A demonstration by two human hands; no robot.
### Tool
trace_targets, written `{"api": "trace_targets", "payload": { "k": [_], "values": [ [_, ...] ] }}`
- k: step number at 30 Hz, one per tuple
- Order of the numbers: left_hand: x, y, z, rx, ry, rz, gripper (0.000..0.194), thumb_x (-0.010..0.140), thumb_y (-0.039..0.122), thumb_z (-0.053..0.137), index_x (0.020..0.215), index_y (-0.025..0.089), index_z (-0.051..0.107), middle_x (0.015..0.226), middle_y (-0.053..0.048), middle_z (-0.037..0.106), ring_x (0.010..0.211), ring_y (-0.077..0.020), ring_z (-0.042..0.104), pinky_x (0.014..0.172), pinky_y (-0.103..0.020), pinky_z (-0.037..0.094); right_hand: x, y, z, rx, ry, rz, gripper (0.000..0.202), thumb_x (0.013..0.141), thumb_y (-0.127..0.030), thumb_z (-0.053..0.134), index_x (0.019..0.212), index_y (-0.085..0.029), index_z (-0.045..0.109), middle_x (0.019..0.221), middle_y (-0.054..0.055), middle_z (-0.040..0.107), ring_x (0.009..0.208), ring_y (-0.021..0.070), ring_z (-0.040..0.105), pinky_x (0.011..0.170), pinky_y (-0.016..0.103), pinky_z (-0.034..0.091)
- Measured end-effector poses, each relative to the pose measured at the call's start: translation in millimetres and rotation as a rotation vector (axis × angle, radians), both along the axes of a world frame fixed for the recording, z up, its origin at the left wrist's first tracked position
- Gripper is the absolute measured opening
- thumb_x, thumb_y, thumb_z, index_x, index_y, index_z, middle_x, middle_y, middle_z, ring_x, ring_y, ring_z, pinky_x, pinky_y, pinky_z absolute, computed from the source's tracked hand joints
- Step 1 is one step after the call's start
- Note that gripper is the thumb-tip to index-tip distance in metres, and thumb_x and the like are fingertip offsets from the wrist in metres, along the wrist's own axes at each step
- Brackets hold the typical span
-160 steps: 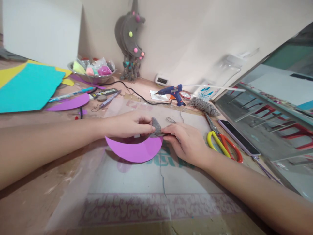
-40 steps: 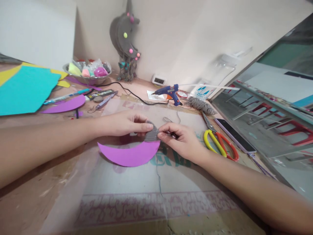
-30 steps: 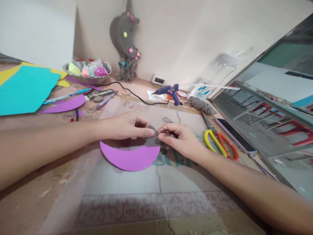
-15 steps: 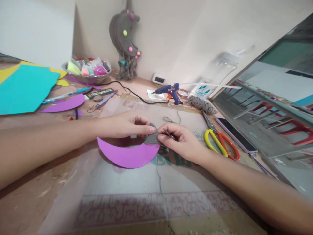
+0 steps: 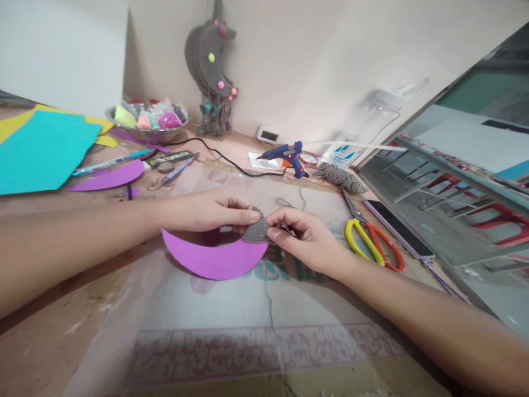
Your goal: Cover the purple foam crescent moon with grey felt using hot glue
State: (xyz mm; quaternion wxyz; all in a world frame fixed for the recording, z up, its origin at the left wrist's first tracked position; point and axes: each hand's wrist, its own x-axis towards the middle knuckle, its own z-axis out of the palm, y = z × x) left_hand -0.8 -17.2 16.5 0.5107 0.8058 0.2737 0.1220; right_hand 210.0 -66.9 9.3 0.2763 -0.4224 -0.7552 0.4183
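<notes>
A purple paper crescent (image 5: 217,262) is held just over the mat, its right end wrapped in grey yarn (image 5: 255,231). My left hand (image 5: 225,212) pinches the wrapped tip between thumb and fingers. On the right side of that tip, my right hand (image 5: 300,231) is closed, thumb and forefinger pressed together on the grey yarn at the crescent's edge. A loose loop of yarn (image 5: 285,203) lies behind my right hand and trails back toward the skein. The inner fingers of both hands are partly hidden.
Scissors with yellow and orange handles (image 5: 374,242) and a phone (image 5: 399,229) lie at the right. Behind are a blue glue gun (image 5: 289,156), a grey yarn skein (image 5: 339,177) and a small clock (image 5: 269,134). Turquoise sheet (image 5: 45,151), pens and a metal bowl (image 5: 146,132) sit left.
The crescent has tilted slightly, its lower edge rising a little and shifting left. Both hands stay in nearly the same place, still gripping the wrapped end.
</notes>
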Motion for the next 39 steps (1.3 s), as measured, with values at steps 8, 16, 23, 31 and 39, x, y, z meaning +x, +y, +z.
{"api": "trace_targets", "payload": {
  "k": [8,16,23,31,39],
  "values": [
    [2,0,0.2,0.054,0.007,0.032,0.035,0.086,0.041,0.047,0.066,0.014,0.055,0.057,0.002,0.051,0.049,-0.0058,0.043,0.046,-0.018,0.031,2,1,0.9,0.096,-0.085,-0.007,0.012,0.084,-0.029,0.054,0.087,-0.017,0.054,0.072,-0.002,0.052,0.06,0.0084,0.045,0.055,0.021,0.038],
    [2,0,-2.1,-0.004,0.009,0.04,0.034,0.086,0.042,0.047,0.066,0.015,0.052,0.057,0.004,0.051,0.046,-0.0042,0.042,0.042,-0.017,0.029,16,4,2.8,0.546,-0.285,-0.009,0.026,0.093,-0.032,0.043,0.112,-0.019,0.053,0.097,0.007,0.061,0.085,0.0171,0.056,0.076,0.032,0.044],
    [2,-1,-1.9,0.045,0.01,0.062,0.034,0.086,0.041,0.047,0.066,0.014,0.052,0.057,0.004,0.051,0.047,-0.0041,0.044,0.043,-0.017,0.03,19,3,6.3,0.73,-0.439,-0.008,0.038,0.092,-0.042,0.043,0.113,-0.016,0.061,0.084,0.007,0.06,0.077,0.0185,0.055,0.07,0.032,0.042],
    [2,1,-3.6,0.056,-0.001,0.073,0.034,0.086,0.042,0.046,0.069,0.014,0.055,0.059,0.003,0.053,0.049,-0.0051,0.045,0.045,-0.017,0.032,15,-3,7.6,0.789,-0.534,0.008,0.035,0.093,-0.039,0.039,0.11,-0.014,0.055,0.085,0.007,0.058,0.075,0.0181,0.054,0.066,0.03,0.04],
    [3,0,-2.5,0.064,0.0,0.071,0.031,0.086,0.038,0.045,0.07,0.014,0.056,0.059,0.004,0.053,0.051,-0.0052,0.046,0.048,-0.017,0.034,18,2,4.8,0.829,-0.5,0.035,0.027,0.091,-0.036,0.046,0.104,-0.014,0.056,0.081,0.006,0.058,0.072,0.0173,0.054,0.065,0.029,0.04]
  ]
}}
